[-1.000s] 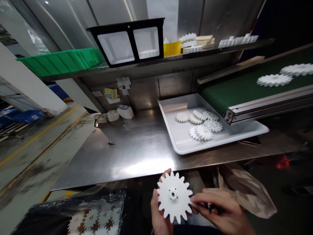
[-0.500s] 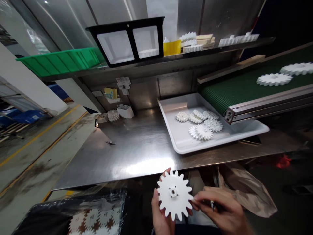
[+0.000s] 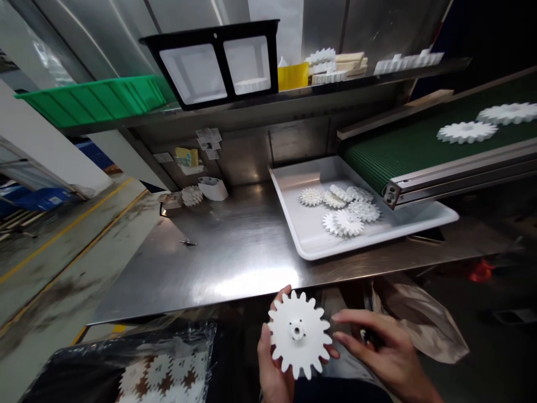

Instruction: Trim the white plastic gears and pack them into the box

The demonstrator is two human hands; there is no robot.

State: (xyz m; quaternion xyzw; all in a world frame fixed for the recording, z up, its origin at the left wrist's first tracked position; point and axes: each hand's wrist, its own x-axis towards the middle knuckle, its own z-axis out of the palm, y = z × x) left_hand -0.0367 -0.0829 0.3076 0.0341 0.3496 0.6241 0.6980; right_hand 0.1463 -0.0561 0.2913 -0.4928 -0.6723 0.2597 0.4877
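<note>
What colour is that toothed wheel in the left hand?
The toothed wheel is white; it shows best in the head view.

A single camera sees all this, worn on the person's head and facing forward and down. The left hand (image 3: 274,369) and right hand (image 3: 388,347) enter along the bottom edge, close to the lens. Past their fingers (image 3: 367,319), the view takes in the steel worktable (image 3: 235,240), then, higher and farther off, the shelf (image 3: 364,81). It reaches wide: floor (image 3: 71,313) well left of the fingers, green conveyor (image 3: 390,151) beyond them to the right. The worktable's front edge runs aslant, climbing rightward.
</note>
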